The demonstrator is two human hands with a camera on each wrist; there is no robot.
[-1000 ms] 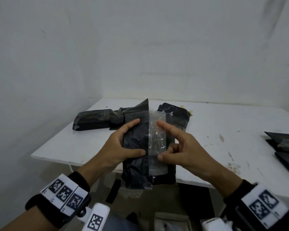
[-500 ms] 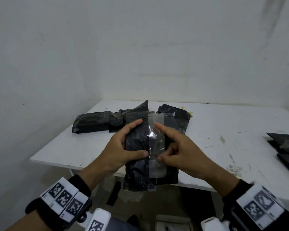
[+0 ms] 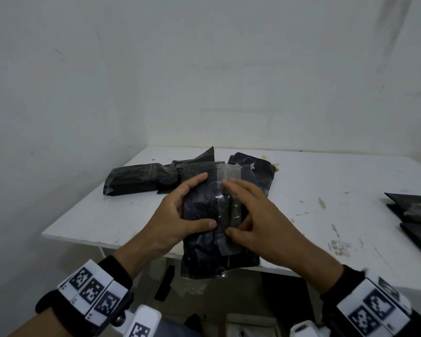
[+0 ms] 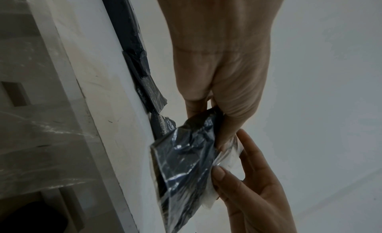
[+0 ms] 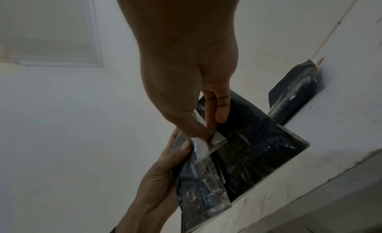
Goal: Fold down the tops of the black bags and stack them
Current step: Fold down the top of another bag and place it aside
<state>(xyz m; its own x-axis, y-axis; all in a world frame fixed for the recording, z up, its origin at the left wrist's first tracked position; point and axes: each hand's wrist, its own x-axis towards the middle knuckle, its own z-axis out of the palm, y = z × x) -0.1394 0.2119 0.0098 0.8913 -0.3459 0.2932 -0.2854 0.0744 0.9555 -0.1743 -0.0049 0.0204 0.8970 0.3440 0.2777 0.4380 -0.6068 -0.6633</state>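
Observation:
I hold a black bag (image 3: 204, 251) with a clear flap (image 3: 229, 190) upright over the near edge of the white table (image 3: 314, 215). My left hand (image 3: 180, 215) grips its left side, index finger along the top and thumb across the front. My right hand (image 3: 260, 215) lies over the clear flap, with thumb and fingers pinching it. The right wrist view shows that right hand (image 5: 196, 119) pinching the flap against the bag (image 5: 258, 146). In the left wrist view my left hand (image 4: 223, 106) holds the bag (image 4: 181, 163).
Several loose black bags (image 3: 136, 178) lie at the table's back left, one more (image 3: 255, 166) just behind the held bag. A flat stack of black bags (image 3: 413, 210) sits at the right edge. White walls close in behind and on the left.
My right hand's fingers have come down over the clear flap and folded it against the bag. The bag and the left hand stay about where they were.

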